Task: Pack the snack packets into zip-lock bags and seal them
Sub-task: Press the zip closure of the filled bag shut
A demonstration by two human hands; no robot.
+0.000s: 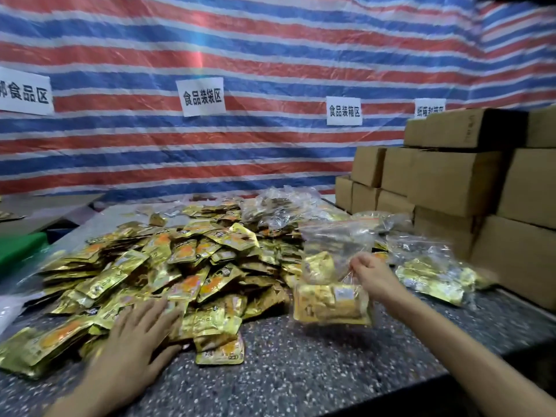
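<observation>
A big heap of gold snack packets (168,266) covers the left and middle of the speckled table (301,365). My left hand (141,335) lies flat on the near edge of the heap, fingers straight and spread. My right hand (371,275) pinches the side of a clear zip-lock bag (331,299) and holds it up above the table. Several gold packets sit in the bag's lower half, and its top stands upright. A filled zip-lock bag (433,275) lies on the table to the right.
Stacked cardboard boxes (457,182) fill the right side and back right corner. More clear bags with packets (279,206) are piled behind the heap. A striped tarp (240,55) with paper signs hangs at the back. Something green (18,251) lies at the left edge.
</observation>
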